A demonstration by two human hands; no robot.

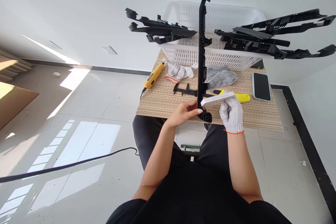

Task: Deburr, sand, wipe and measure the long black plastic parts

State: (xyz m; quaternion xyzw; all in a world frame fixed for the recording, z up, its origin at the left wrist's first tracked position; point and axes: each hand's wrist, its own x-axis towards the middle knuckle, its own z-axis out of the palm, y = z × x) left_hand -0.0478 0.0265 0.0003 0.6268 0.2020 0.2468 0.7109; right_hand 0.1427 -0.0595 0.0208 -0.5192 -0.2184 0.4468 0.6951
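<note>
My bare left hand [185, 111] grips the near end of a long black plastic trim strip [201, 52] that stands upright over the small wooden table [162, 103]. My right hand [232, 114], in a white knit glove, holds a flat white block [217, 98] and presses its end against the strip near the bottom.
A white mesh basket [217, 57] at the table's back carries several more black trim pieces [162, 29] sticking out both sides. On the table lie a yellow rotary tool [154, 76], a spare white glove [181, 71], a grey cloth [219, 76], a black caliper [185, 90], a yellow knife [240, 97] and a phone [261, 86]. A black cable [65, 164] crosses the floor on the left.
</note>
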